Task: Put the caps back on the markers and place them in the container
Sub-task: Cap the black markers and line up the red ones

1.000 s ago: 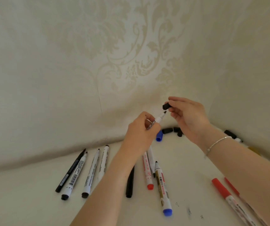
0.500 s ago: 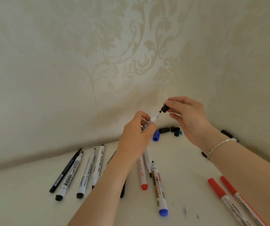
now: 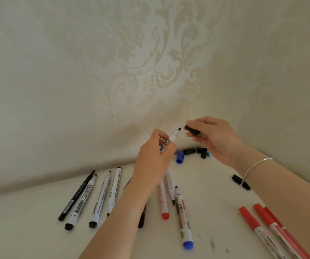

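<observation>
Uncapped, white marker point(image 3: 171, 139) with black tip, black cap point(image 3: 192, 130) just beside.

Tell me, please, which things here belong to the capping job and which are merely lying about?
In the job:
- left hand gripping the white uncapped black-tipped marker
- right hand pinching the black plastic cap
- loose blue cap and black caps by the wall
- uncapped markers on the white table

Lying about:
- patterned cream wallpaper
- silver bracelet

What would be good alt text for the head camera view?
The left hand holds an uncapped marker, and the right hand holds a black cap beside its tip, apart. More markers and loose caps lie on the white table.
</observation>
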Motion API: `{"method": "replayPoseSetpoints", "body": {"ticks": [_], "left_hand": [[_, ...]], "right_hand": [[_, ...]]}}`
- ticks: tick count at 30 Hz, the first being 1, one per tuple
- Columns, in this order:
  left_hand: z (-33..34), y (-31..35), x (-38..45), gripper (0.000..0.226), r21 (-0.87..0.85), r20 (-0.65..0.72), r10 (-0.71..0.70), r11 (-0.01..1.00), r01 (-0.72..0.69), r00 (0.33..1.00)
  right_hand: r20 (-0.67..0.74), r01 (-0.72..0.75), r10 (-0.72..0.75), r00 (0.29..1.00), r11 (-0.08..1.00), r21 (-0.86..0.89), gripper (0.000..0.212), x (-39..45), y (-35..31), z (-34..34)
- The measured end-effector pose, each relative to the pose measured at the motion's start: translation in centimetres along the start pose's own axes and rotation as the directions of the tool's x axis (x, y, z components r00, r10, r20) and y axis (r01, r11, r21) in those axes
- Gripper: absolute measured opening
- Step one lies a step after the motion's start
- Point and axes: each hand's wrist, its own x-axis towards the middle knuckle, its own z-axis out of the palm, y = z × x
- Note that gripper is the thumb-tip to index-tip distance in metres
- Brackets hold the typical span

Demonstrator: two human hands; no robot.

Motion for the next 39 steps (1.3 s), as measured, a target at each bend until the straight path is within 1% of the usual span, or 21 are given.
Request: {"method": "replayPoseSetpoints", "body": {"ticks": [2, 9, 14, 18, 23, 29, 34, 39], "left_hand": [[0.0, 0.0, -0.1, 0.008, 0.002, 0.009, 0.002, 1.0, -0.002, 1.0], [0.2, -0.2, -0.2, 0.008, 0.031, 0.017, 0.038, 0.999, -0.039, 0.999], [0.4, -0.4, -0.2, 0.007, 0.074, 0.047, 0.067, 0.995, -0.07, 0.997], [0.6, -0.3, -0.6, 0.011, 0.078, 0.065, 0.108, 0.991, -0.113, 0.992], [1.0, -0.1, -0.8, 0.015, 0.043, 0.016, 0.111, 0.993, -0.112, 0.994], [1.4, 0.1, -1.0, 0.018, -0.016, -0.06, 0.084, 0.996, -0.085, 0.995], [1.6, -0.5, -1.0, 0.015, -0.015, -0.09, 0.096, 0.995, -0.098, 0.991], [1.6, -0.5, -0.9, 0.011, -0.031, -0.141, 0.092, 0.995, -0.098, 0.986]], "right_hand": [[0.019, 0.004, -0.003, 1.0, 0.999, -0.035, 0.011, 0.1, 0.1, 0.1], [0.005, 0.016, -0.016, 1.0, 0.999, -0.052, 0.011, 0.4, 0.2, 0.3], [0.07, -0.011, 0.02, 0.997, 0.992, -0.123, 0.016, 0.6, 0.3, 0.6], [0.09, -0.011, 0.023, 0.996, 0.991, -0.133, 0.015, 0.7, 0.7, 0.7], [0.022, 0.033, -0.03, 0.999, 0.986, -0.165, 0.019, 0.5, 1.7, 1.3], [-0.083, 0.059, -0.07, 0.994, 0.99, -0.13, 0.012, 0.3, 2.2, 2.4], [-0.134, 0.037, -0.052, 0.99, 0.993, -0.112, 0.014, 0.0, 3.0, 2.7], [-0.142, 0.039, -0.064, 0.988, 0.984, -0.171, 0.014, -0.1, 2.8, 3.3]]}}
